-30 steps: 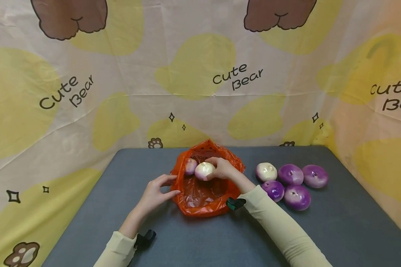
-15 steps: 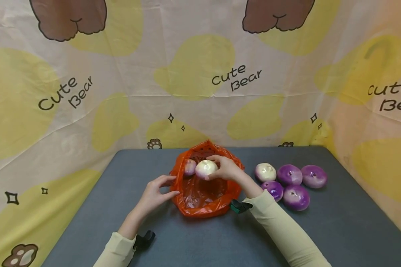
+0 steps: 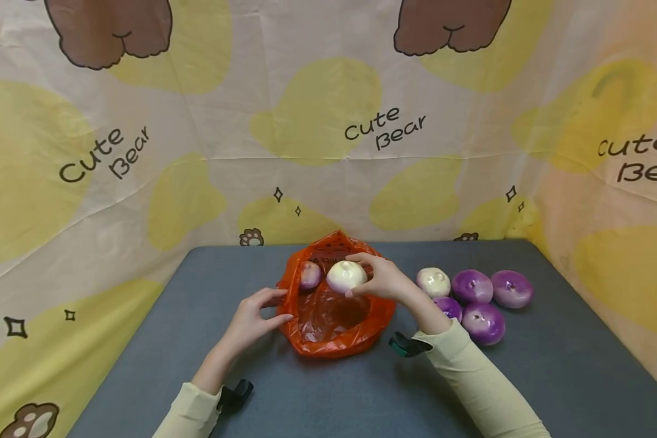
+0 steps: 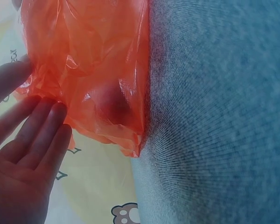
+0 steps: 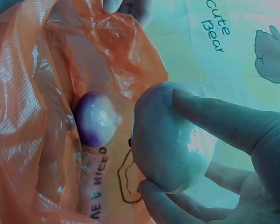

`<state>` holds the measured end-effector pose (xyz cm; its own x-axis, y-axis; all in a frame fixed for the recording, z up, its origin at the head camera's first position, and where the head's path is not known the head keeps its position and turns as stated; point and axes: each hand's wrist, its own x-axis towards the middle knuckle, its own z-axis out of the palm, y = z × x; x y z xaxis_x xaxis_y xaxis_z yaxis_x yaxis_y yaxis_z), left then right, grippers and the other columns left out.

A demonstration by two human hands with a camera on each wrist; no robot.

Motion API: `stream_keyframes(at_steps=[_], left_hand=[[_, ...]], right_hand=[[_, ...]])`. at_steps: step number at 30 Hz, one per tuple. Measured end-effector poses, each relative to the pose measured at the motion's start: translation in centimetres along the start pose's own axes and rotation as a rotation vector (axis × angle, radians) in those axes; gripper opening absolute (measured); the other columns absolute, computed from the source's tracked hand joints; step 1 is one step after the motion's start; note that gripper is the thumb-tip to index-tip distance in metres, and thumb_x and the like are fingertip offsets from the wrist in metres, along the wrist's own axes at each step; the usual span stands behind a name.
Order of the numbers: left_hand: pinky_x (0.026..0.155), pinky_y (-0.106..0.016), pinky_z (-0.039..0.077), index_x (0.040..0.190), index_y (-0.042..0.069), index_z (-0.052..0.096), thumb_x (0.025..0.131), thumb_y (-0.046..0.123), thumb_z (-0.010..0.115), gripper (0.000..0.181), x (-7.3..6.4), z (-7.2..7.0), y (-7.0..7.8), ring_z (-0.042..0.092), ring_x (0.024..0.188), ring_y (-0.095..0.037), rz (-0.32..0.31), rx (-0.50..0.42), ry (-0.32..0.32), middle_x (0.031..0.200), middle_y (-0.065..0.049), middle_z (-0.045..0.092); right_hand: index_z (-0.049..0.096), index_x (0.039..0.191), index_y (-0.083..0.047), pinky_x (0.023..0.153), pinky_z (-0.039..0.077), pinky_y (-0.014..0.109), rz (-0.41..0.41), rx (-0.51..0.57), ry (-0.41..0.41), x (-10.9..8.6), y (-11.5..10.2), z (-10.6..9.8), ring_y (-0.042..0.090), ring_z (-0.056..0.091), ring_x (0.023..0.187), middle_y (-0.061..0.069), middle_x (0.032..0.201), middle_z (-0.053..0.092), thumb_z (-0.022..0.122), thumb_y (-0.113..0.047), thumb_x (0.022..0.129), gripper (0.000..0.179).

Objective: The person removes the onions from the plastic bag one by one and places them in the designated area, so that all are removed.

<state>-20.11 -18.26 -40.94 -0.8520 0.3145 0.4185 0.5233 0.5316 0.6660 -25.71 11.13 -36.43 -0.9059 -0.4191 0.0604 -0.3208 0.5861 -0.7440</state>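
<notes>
An orange plastic bag (image 3: 328, 347) stands with its mouth open on the table. My left hand (image 3: 252, 316) holds the bag's left rim; in the left wrist view its fingers (image 4: 46, 135) lie against the outside of the bag. Over the bag's mouth, a pale onion (image 3: 346, 277) is gripped between the thumb and fingers of my right hand (image 3: 380, 277). The right wrist view shows this onion (image 5: 170, 140) large, with the thumb on one side and fingers on the other. Another onion (image 3: 309, 275), purple and white, lies inside the bag at its left.
To the right of the bag, several onions sit in a cluster on the grey table (image 3: 569, 365), among them a white onion (image 3: 433, 282) and a purple onion (image 3: 512, 289). My right forearm partly covers one purple onion (image 3: 449, 307). A patterned cloth (image 3: 317, 121) hangs behind.
My right hand has shifted slightly right with the pale onion, widening the gap to the onion in the bag. The left hand keeps its place on the rim.
</notes>
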Motion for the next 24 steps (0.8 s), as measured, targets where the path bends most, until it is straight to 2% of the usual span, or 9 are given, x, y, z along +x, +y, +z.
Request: stream_keyframes(at_steps=[10,17,24], left_hand=[[0.082,-0.047,0.055,0.114,-0.004,0.063,0.076,0.004,0.078,0.042,0.1,0.0,0.1,0.067,0.095,-0.034,0.016,-0.001,-0.002,0.107,-0.017,0.066],[0.083,-0.049,0.054,0.117,0.002,0.063,0.076,0.009,0.079,0.045,0.1,0.8,-3.2,0.067,0.096,-0.03,0.018,-0.004,0.008,0.109,-0.013,0.067],[0.082,-0.044,0.056,0.116,0.011,0.065,0.076,0.021,0.08,0.044,0.0,0.8,-4.1,0.068,0.096,-0.022,0.046,-0.02,0.011,0.109,-0.004,0.068]], right_hand=[[0.049,0.137,-0.011,0.091,0.051,0.05,-0.02,-0.049,0.017,-1.8,1.5,-1.8,0.04,0.056,0.116,0.018,0.134,0.053,0.084,-0.03,0.071,0.077],[0.046,0.138,-0.008,0.088,0.054,0.047,-0.007,-0.004,0.025,-3.4,2.6,-3.2,0.046,0.053,0.118,0.022,0.135,0.05,0.082,-0.027,0.074,0.076],[0.047,0.137,-0.007,0.086,0.055,0.046,0.011,-0.02,0.063,-5.1,3.6,-4.8,0.045,0.057,0.114,0.023,0.132,0.052,0.082,-0.026,0.074,0.075]])
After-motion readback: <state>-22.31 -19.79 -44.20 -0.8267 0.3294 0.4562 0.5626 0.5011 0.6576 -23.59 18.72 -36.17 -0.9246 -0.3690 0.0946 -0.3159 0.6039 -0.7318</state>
